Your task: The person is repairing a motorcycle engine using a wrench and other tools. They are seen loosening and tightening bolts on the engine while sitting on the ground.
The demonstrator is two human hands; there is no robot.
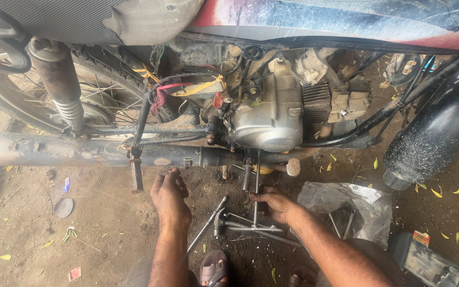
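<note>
Motorcycle (pixel 272 101): I count one, side-on, filling the upper frame; one rear wheel (pixel 38 90) and one front tyre (pixel 436 133) in view.
Exhaust pipe (pixel 81 150): one, rusty, lying horizontal beneath the frame, just above the left hand.
Engine (pixel 269 114): one silver casing at centre, with one cluster of red and yellow wires (pixel 187 87) to its left.
Plastic bag (pixel 351 204): one, clear and crumpled on the dirt, just beside the right forearm.
Hands: two, both the person's own.
Left hand (pixel 168 194): fingers curled under near the exhaust's underside; I cannot tell whether it grips anything.
Right hand (pixel 274 202): closed around the upright metal rod (pixel 256 183) that runs from the ground tools up to the engine's underside.
Loose tools (pixel 240 223): I count roughly four slender metal pieces on the ground between the hands, including one hammer-like head (pixel 219 219); the overlap makes the count uncertain.
Sandalled feet (pixel 213 268): two at the bottom edge.
Leaves: many, yellow, scattered.
</note>
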